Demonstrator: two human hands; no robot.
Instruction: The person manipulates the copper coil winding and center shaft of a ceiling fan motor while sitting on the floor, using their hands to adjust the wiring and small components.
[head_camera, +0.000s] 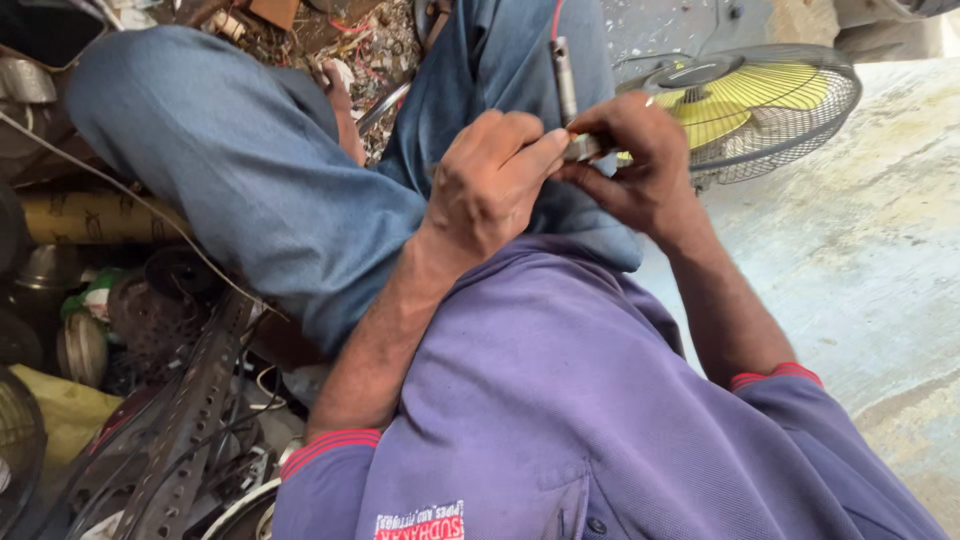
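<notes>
Metal piece (583, 147) | left hand (490, 185) fingers pinching | right hand (640, 165) fingers clamping

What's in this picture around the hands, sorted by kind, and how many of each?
Hands: 2, left hand and right hand, both pinching one small silvery metal piece
Small silvery metal pieces: 1
Slim grey metal cylinders on a red wire: 1
Caged fans with yellow blades: 1
Perforated grey metal angle bars: 1
Total: 6
</notes>
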